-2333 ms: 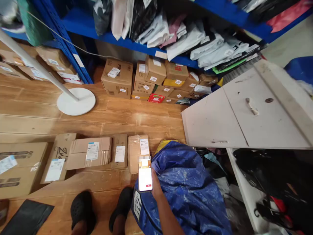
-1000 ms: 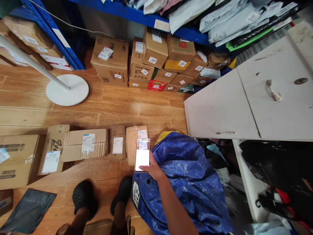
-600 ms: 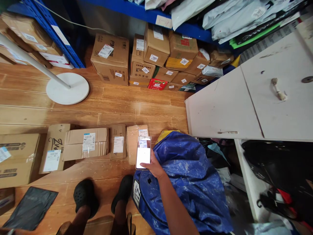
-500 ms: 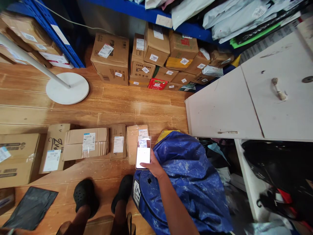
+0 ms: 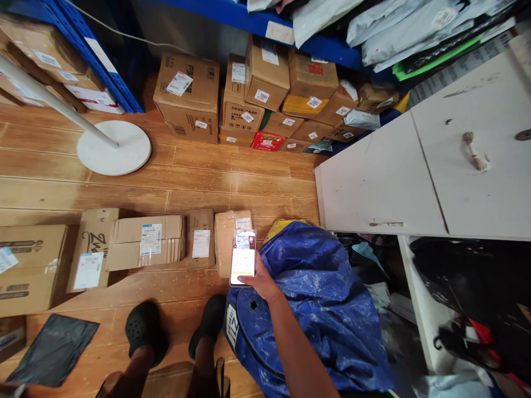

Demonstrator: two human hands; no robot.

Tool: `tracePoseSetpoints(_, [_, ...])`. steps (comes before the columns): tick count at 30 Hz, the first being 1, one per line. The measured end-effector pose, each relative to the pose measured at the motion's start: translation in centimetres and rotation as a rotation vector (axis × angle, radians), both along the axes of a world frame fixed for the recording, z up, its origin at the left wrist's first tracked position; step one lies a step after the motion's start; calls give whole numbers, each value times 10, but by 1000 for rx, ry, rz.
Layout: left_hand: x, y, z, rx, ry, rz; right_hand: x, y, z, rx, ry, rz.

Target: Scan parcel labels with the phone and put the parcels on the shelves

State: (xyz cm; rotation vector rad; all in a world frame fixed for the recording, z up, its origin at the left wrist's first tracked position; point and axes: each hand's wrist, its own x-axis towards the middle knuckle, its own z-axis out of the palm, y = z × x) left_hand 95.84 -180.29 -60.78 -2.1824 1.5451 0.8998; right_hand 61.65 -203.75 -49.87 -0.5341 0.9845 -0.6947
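Cardboard everywhere in this one. A phone (image 5: 243,260) with a lit screen is gripped in the right hand (image 5: 260,282), fingers wrapped round its right edge, and it's held face-up right over a taped cardboard box (image 5: 225,241) on the wood-look floor (image 5: 207,188). The box's white label (image 5: 243,223) can be seen just above the phone's top edge. The left hand isn't seen anywhere in the shot, so nothing can be said about it.

A big blue woven bag (image 5: 315,309) is slumped just beside the hand on the right, touching the forearm. To the left of the taped box, a row of more labelled boxes (image 5: 145,243) is laid flat on the floor. Black clogs (image 5: 145,337) are worn on both feet, planted just below that row.

Further back, a stack of parcels (image 5: 265,105) is piled under a blue shelf (image 5: 253,22), and a white round stand base (image 5: 114,148) sits off to the left. A white cabinet top (image 5: 398,182) is on the right.
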Motion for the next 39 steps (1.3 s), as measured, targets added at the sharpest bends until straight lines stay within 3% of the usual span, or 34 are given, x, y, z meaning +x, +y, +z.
tracePoseSetpoints(7, [0,-7,0,-51,-6,116,3,2,-10,-5,26,-11])
tracePoseSetpoints(17, [-2,-5,-2,-9,40,213,3,0,6,-33,51,6])
tracePoseSetpoints(30, [-8,-21,32,11,167,210,5,-2,13,9,-23,-2])
tracePoseSetpoints(34, [-12,-20,32,14,157,178,9,3,27,49,-110,-8])
tracePoseSetpoints(39, [-12,-16,30,9,76,158,17,15,66,93,-217,-29])
